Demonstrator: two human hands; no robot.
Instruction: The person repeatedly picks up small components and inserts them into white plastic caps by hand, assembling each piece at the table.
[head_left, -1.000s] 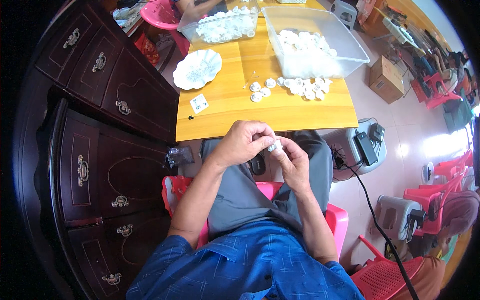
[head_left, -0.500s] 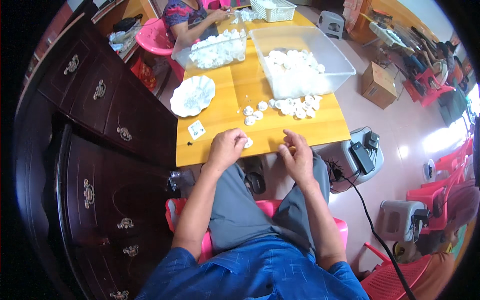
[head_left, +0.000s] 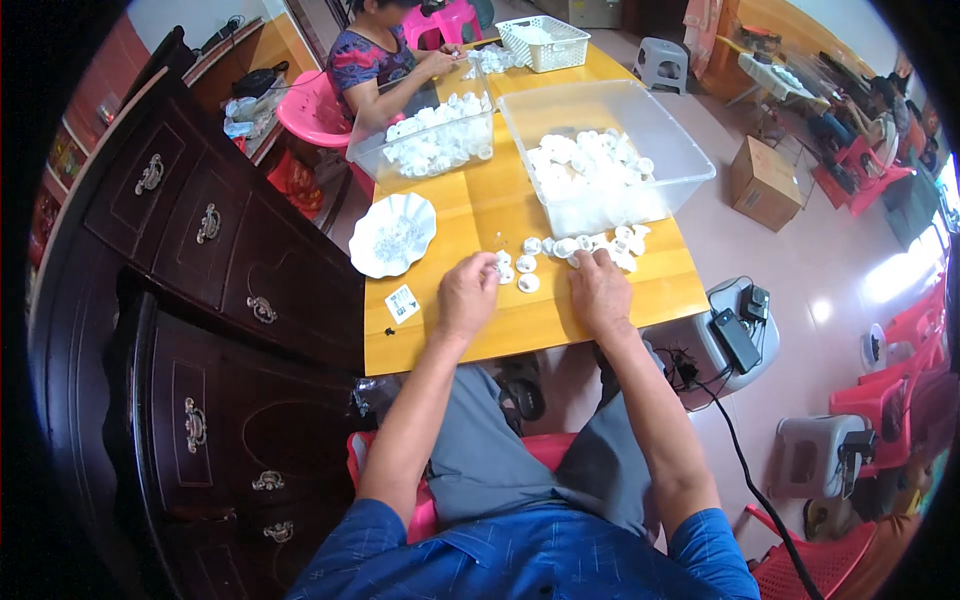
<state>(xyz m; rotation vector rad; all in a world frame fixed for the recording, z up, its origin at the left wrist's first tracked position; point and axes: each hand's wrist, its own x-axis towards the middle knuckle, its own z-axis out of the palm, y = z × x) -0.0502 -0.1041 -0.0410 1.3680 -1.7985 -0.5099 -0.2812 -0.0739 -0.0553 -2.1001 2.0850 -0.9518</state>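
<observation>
My left hand rests on the yellow wooden table, its fingers curled over a small white round part. Several more white parts lie loose just to its right. About a hand's width to the right, my right hand lies knuckles up. Its fingertips reach into the row of white parts at the foot of the big clear bin. The fingers hide whether they grip one.
A second clear bin of white parts and a white scalloped dish stand to the left, with a small card near the table's front edge. Another person sits at the far end. A dark wooden cabinet flanks my left.
Both hands have moved from my lap, where they were together on a small white part, up and apart onto the table by the loose parts.
</observation>
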